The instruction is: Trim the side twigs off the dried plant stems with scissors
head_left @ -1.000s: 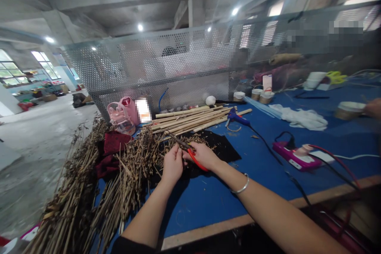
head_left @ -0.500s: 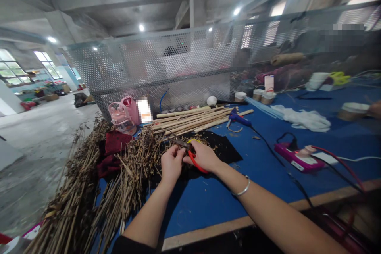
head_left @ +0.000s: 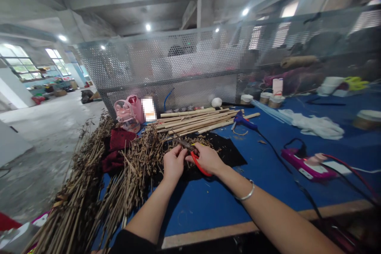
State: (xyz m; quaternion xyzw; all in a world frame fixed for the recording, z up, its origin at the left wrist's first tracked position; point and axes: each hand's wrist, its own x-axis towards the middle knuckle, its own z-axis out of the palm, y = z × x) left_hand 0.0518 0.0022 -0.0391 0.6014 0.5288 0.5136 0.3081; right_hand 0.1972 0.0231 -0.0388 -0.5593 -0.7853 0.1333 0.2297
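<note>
My right hand (head_left: 208, 159) is closed round scissors with red and yellow handles (head_left: 200, 166). Their dark blades point up and left, over a heap of dried plant bits (head_left: 205, 139) on a black cloth (head_left: 233, 154). Close beside the blades, my left hand (head_left: 173, 166) has thumb and fingers pinched together; what lies between them is too small to make out. Dried stalks with seed heads (head_left: 133, 170) lie in a bundle just left of my left hand. A second bundle of stalks (head_left: 76, 194) lies farther left, along the table's edge.
Pale sticks (head_left: 199, 121) lie behind the heap, with a blue glue gun (head_left: 244, 120) at their right end. A magenta power strip (head_left: 308, 166) with cables sits on the blue table (head_left: 268, 190). White gloves (head_left: 321, 125) lie farther back. A perforated metal screen (head_left: 166, 75) stands behind.
The scissors' handles have come closer together, and less of the yellow one shows. Both hands stay near the same spot. The whole view has shifted slightly.
</note>
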